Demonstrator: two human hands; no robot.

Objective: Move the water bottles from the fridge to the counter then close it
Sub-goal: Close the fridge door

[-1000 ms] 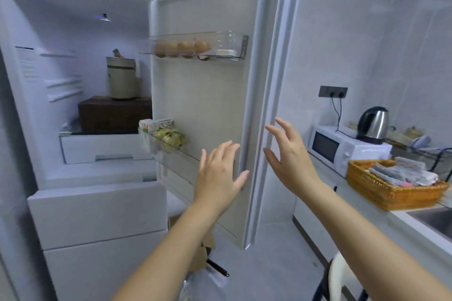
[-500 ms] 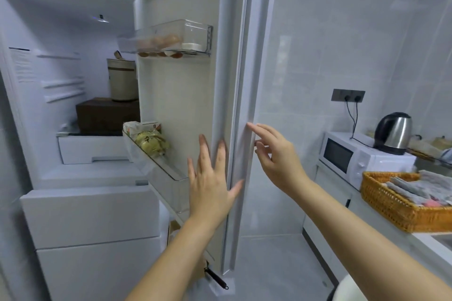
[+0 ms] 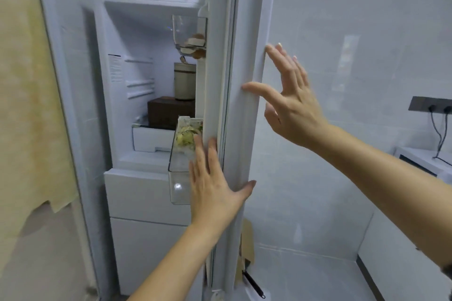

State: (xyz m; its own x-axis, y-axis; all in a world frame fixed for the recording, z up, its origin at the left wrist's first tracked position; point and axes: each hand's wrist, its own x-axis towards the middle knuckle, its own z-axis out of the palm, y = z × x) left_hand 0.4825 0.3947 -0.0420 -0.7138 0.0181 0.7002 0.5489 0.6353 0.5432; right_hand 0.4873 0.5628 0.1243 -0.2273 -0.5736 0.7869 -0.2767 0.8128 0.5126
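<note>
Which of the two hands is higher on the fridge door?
The right hand, spread open at the fridge door edge; the left hand lies flat lower down, beside the clear door bin.

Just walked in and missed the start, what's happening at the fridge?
A person has both hands, held open, on the fridge door: the left hand flat against its inner side, the right hand at its outer edge. The door stands part open. No water bottles show inside; a canister stands on a brown box.

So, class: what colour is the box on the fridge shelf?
Dark brown box, clearest in the head view.
</note>
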